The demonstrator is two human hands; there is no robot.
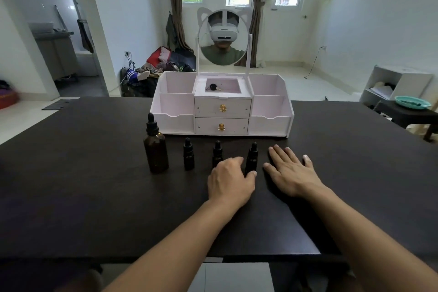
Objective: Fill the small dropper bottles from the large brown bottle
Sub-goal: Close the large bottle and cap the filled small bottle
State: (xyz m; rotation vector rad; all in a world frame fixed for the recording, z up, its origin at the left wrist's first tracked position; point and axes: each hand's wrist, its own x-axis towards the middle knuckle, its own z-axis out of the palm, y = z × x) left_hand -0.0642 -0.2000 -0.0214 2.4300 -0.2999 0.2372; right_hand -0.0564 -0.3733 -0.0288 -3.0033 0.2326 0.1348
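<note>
Four capped bottles stand in a row on the dark table [94, 197] before the white organizer [222, 106]: the large brown bottle [155, 149] leftmost, then three small dropper bottles [189, 154]. The left hand [231, 180] rests with loosely curled fingers just before the two rightmost, gripping nothing, and the right hand [290, 170] lies flat right of them. No label is readable.

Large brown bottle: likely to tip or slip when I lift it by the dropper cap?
The large brown bottle stands tall on a narrow base, so a sideways push near the cap might tip it. It looks like smooth glass, probably slick and breakable. Gripping the wider body seems safer.
</note>
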